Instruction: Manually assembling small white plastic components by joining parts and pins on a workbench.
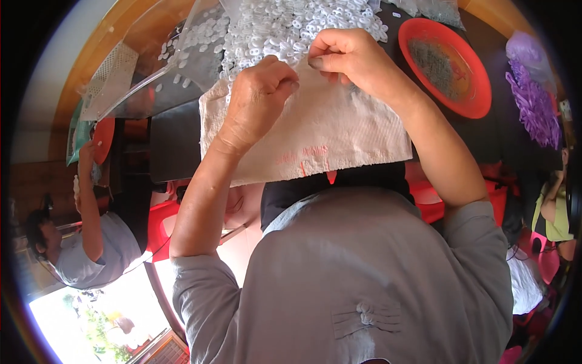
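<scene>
My left hand [259, 100] is closed with the fingertips pressed together above a cream towel [254, 170]. To its right and slightly farther off, my right hand [354, 57] pinches thumb against forefinger. Whatever either pinch holds is too small or hidden to make out. The two hands are apart, with towel between them. Just beyond them lies a heap of small white plastic loop-shaped pieces [276, 36], spilling onto the towel's far edge. The towel hangs over the near edge of the dark table and bears faded red lettering.
A red plate [479, 106] of small grey bits [433, 67] stands on the right. Clear plastic sheeting [176, 70] with scattered white pieces spreads at left. A purple bundle [533, 103] sits far right. Another person [100, 249] works at the left; someone in yellow-green [555, 212] is far right.
</scene>
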`<state>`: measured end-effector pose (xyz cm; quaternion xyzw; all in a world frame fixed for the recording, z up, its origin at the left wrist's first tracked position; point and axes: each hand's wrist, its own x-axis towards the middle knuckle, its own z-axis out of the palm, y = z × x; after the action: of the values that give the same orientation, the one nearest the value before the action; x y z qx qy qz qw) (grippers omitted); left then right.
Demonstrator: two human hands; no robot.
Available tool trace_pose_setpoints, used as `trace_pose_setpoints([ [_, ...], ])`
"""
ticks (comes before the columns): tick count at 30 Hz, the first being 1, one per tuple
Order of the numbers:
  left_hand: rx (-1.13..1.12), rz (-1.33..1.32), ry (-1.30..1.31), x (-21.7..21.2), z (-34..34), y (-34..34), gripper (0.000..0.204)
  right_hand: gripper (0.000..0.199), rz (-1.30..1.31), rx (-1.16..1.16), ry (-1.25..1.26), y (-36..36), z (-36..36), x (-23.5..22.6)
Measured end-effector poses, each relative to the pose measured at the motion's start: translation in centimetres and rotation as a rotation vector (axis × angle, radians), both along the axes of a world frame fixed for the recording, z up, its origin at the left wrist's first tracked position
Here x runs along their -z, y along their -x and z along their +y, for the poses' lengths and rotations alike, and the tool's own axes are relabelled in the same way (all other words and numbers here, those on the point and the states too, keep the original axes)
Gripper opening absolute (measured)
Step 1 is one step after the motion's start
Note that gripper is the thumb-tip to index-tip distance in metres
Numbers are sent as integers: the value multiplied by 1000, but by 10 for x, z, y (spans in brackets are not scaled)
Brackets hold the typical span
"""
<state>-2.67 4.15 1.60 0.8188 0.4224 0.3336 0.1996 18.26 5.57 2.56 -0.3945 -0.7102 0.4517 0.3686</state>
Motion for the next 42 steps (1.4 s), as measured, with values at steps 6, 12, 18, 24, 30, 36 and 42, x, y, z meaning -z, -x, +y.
trace_pose_setpoints([
  [6,-54,-50,98,10,-17,8,17,7,-11,-33,-53,1,-5,0],
  [12,-112,100,-118,9,-33,-3,18,6,14,-26,-52,2,-11,-4],
  [18,-52,259,-92,13,-19,-7,17,7,92,-22,-55,4,-15,-7],
  [24,-126,-67,157,12,-19,-10,7,5,85,-50,-69,3,-13,-3],
  [30,-148,-762,604,-3,-36,-26,10,5,96,17,-111,3,-15,-3],
  [36,-164,-924,494,0,-38,-30,11,6,190,43,-85,9,-19,-6],
  [42,-176,-1002,495,4,-37,-36,12,5,197,-18,22,8,-19,-6],
])
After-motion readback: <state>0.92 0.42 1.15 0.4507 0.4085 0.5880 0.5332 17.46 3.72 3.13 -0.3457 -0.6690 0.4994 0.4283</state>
